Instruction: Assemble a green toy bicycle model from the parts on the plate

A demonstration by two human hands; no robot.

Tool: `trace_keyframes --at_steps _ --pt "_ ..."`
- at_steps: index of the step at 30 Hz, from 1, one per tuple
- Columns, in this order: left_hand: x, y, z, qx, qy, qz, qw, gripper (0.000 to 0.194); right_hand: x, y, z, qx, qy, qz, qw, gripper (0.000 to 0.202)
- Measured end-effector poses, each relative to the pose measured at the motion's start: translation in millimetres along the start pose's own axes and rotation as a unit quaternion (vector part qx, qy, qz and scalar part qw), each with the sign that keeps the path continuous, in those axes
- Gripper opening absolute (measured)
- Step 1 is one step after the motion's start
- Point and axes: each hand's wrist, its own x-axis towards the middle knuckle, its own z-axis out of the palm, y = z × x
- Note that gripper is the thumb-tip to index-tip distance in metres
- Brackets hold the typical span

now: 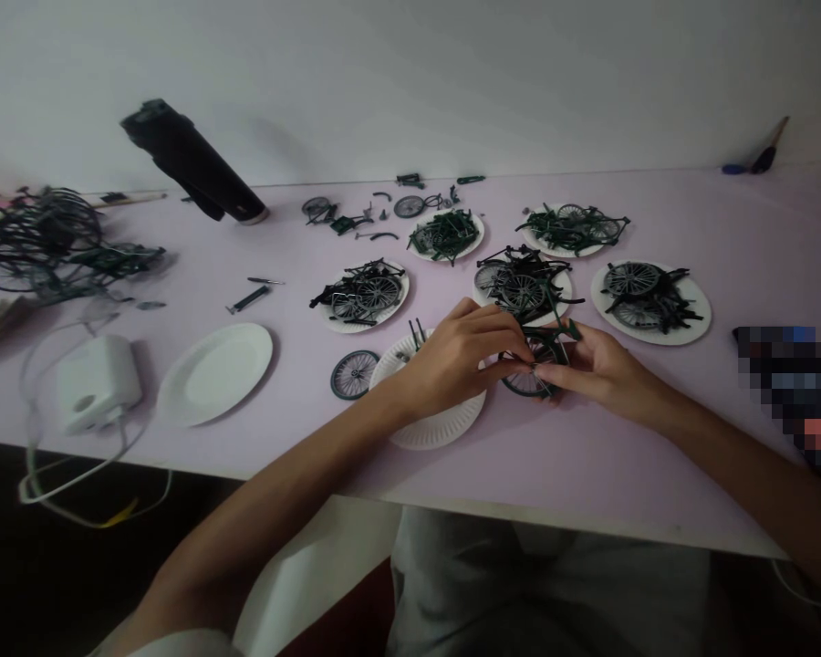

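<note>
Between my two hands is a miniature bicycle part assembly [562,338], a dark green frame piece with a spoked wheel [518,381]. My right hand [592,365] is closed around its right side, thumb pressed near the wheel's hub. My left hand [469,356] pinches at the wheel's middle from the left; whether a tiny part sits between those fingertips is hidden. Under my left hand lies a fluted paper plate [438,431] with thin dark parts on it. A loose spoked wheel [355,375] rests just left of that plate.
Behind my hands, paper plates hold bicycle parts: green pieces [446,234], wheels and frames [362,294], more wheels [633,278]. A bare paper plate [215,374], a white adapter [99,383] with cables, and a pile of small bicycles [41,242] are at left. A black cylinder [198,164] leans behind.
</note>
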Motion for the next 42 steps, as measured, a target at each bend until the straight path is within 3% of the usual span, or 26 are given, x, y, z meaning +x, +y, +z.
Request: trace_keyframes --at_steps 42 --pt "-0.3 5.2 -2.4 -0.023 -0.009 -0.016 1.000 0.007 0.0 -3.1 -0.3 -0.014 0.000 -0.013 1.000 0.043"
